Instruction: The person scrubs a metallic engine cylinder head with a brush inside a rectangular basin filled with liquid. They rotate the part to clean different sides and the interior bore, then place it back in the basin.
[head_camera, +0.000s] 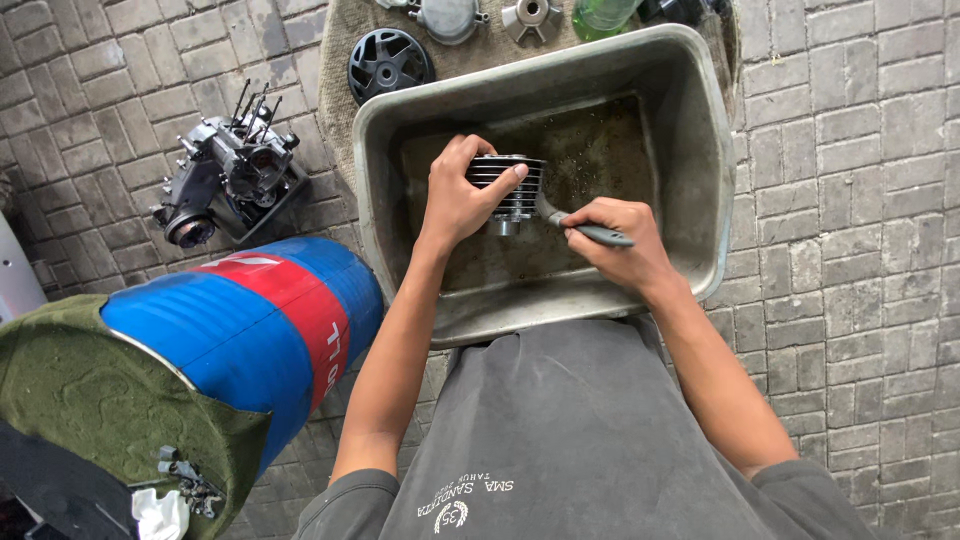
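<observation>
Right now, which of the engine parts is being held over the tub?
The finned cylinder, gripped by the left hand over the grey tub; the black fan wheel and metal covers lie on the mat behind.

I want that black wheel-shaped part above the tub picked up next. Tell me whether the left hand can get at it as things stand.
Probably not right away: the left hand is gripping the finned cylinder inside the tub. The black part lies uncovered on the mat beyond the rim, so a freed hand likely could.
</observation>
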